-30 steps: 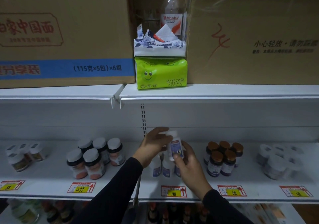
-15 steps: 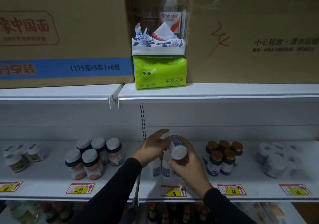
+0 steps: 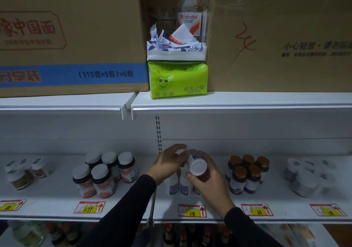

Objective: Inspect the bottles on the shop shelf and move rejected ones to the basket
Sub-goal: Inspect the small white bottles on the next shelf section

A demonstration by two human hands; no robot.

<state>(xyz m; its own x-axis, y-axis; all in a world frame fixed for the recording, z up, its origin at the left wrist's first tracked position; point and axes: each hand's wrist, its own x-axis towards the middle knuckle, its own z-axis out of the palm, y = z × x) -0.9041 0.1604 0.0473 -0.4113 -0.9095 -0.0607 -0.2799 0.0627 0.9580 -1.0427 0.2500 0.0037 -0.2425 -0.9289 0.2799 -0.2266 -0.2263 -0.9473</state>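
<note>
Between both hands [image 3: 190, 172], tilted bottle [image 3: 196, 164].

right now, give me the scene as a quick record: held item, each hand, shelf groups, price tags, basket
held item: small white bottle, tipped so its white cap faces the camera
right hand: grip curled around the bottle
left hand: fingers against the bottle's far end
under the hands: more white bottles standing on the shelf
left group: white-capped jars
right group: brown-capped bottles
price tags: 299, 118, 68
basket: not in view
</note>
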